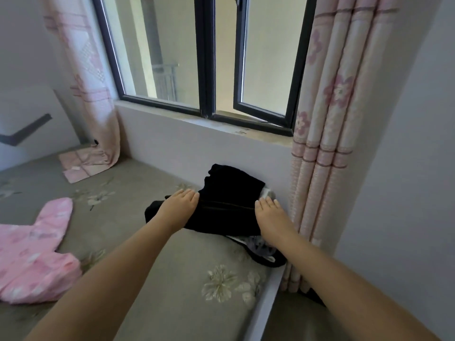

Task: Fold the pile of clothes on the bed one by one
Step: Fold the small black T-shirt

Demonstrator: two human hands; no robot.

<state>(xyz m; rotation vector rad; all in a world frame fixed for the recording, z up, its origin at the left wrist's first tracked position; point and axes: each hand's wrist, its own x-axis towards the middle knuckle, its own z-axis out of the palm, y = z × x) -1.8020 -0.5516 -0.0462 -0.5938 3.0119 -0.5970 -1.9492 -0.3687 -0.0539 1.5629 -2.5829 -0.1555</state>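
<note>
Bed (pixel 152 262): grey-green floral cover; it carries every garment and serves as the landmark.
Curtain (pixel 327 148): hangs at the bed's right edge, touching the corner where the stack sits.
Pink garment (pixel 32 252): spread unfolded near the bed's left side, well apart from the stack; judged next in turn.
Black garment (pixel 221 205): folded, on top of the stack at the bed's far right, against the wall under the window.
Grey-white clothing (pixel 258 244): beneath the black garment, edges poking out toward the bed's right edge.
Left hand (pixel 181 203): fingers straight, palm flat on the black garment's left end.
Right hand (pixel 268 210): fingers straight, flat on its right end.
Risk: uneven pressing may skew the fold; the stack may slip off the bed's edge.
</note>
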